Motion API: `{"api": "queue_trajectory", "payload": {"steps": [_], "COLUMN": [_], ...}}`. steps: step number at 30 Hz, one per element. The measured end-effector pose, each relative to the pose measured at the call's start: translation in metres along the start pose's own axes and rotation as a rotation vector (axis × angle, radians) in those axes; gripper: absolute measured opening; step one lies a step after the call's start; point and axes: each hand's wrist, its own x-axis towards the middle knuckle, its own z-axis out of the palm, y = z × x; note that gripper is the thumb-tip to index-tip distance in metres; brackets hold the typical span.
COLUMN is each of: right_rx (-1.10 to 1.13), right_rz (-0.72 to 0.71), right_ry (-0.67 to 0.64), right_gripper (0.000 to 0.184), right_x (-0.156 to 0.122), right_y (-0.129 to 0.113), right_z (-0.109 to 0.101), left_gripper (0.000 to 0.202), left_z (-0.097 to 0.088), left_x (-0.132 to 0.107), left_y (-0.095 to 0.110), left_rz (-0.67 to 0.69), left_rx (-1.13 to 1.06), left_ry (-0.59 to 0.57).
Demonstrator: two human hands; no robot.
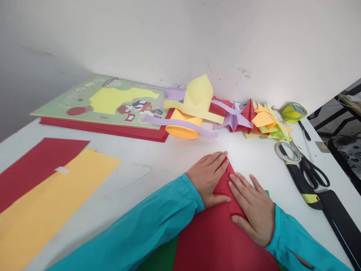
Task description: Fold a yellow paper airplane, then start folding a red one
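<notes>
A sheet of red paper (222,241) lies in front of me, its far end folded to a narrow point. Flat on the left side of that fold rests my left hand (210,178), its fingertips at the tip and its thumb stretched across the paper. My right hand (252,207) presses on the right side of the fold with fingers extended. Neither hand grasps anything. Beneath the red sheet, green paper (160,256) shows at the lower left and by my right wrist.
A red sheet (42,162) and an orange sheet (56,199) lie left. Behind are a green printed pad (81,113), paper crowns (199,94) and folded paper stars (235,118). On the right are tape rolls (293,113), scissors (313,173) and a black-handled knife (304,188).
</notes>
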Motion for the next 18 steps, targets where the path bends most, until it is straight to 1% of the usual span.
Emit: {"api": "queue_trajectory", "payload": {"steps": [4,8,13,18], "right_rx": [0.007,0.012,0.018,0.008], "right_rz": [0.004,0.004,0.009,0.008], "right_ry": [0.010,0.012,0.002,-0.003], "right_gripper": [0.066,0.067,0.067,0.067], "right_x": [-0.0001,0.0001,0.0005,0.0007], "right_y": [-0.0002,-0.0004,-0.0006,-0.0005], "right_z": [0.0002,0.0004,0.0001,-0.0005], "left_gripper": [0.104,0.105,0.100,0.099], "left_z": [0.0026,0.0034,0.0015,0.0007], "left_x": [-0.0014,-0.0030,-0.0022,-0.0014], "left_y": [0.0007,0.0014,0.0007,0.0007], "left_rz": [-0.029,-0.065,-0.008,0.003], "left_rx": [-0.004,-0.018,-0.028,0.007], "left_ry": [0.009,0.029,0.002,-0.025]}}
